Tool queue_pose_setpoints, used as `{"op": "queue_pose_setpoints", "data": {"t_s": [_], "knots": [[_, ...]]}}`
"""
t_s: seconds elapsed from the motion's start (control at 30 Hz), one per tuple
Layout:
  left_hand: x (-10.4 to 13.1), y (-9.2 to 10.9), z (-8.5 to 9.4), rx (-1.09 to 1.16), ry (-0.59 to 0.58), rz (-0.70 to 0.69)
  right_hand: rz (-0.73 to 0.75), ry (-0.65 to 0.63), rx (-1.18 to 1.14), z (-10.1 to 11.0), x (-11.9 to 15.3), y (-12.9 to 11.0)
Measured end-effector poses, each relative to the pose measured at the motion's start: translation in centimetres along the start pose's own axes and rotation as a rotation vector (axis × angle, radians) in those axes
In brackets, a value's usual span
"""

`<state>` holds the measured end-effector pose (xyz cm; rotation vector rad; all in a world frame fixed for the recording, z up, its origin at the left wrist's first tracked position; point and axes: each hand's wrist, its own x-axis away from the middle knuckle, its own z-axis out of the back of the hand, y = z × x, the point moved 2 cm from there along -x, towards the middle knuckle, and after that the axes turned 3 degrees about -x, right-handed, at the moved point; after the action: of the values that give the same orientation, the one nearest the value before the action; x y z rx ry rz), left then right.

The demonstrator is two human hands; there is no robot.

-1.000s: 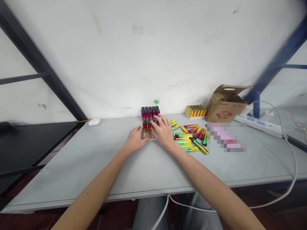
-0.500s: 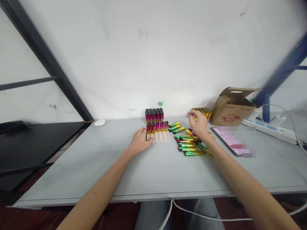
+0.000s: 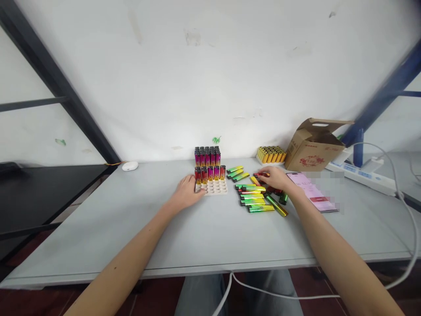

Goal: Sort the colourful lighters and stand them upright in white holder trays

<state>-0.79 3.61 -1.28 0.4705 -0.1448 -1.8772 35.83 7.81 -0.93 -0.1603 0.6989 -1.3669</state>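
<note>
My left hand (image 3: 187, 193) grips the left side of a white tray (image 3: 217, 189) with round holes, its thumb at the front edge. Red and purple lighters (image 3: 210, 174) stand upright in the tray's back holes; the front holes show bare. Over at the pile, my right hand (image 3: 275, 178) has its fingers closed on a red lighter (image 3: 262, 174) with a black end. Green-yellow lighters (image 3: 252, 197) lie flat beside that hand, with more red ones partly hidden under it.
Behind the tray, purple lighters (image 3: 208, 156) stand in a block against the wall. Yellow lighters (image 3: 271, 154) stand near an open cardboard box (image 3: 309, 153). A phone (image 3: 304, 188), a power strip (image 3: 365, 175) and a white cable (image 3: 412, 228) lie right. A white case (image 3: 130, 166) sits left.
My right hand has come down and nearer, from in front of the yellow lighters to the pile, and closed on a red lighter. My left hand stays at the tray. The view shifts slightly.
</note>
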Motion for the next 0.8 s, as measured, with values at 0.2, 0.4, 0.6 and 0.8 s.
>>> {"op": "queue_pose_setpoints", "data": {"t_s": [0.2,0.4,0.6,0.8], "knots": [[0.1,-0.2,0.0,-0.009,-0.010,-0.007,-0.037,-0.068,-0.098,-0.4,0.1,-0.6],[0.2,0.1,0.2,-0.016,-0.008,-0.022,0.105,0.369,-0.605,0.9,0.0,-3.8],[0.3,0.8,0.3,-0.046,-0.015,-0.028,0.026,0.331,-0.942,0.4,-0.5,-9.3],[0.7,1.2,0.8,-0.035,-0.026,-0.029,0.116,0.296,-0.948,-1.8,1.1,-14.2]]}}
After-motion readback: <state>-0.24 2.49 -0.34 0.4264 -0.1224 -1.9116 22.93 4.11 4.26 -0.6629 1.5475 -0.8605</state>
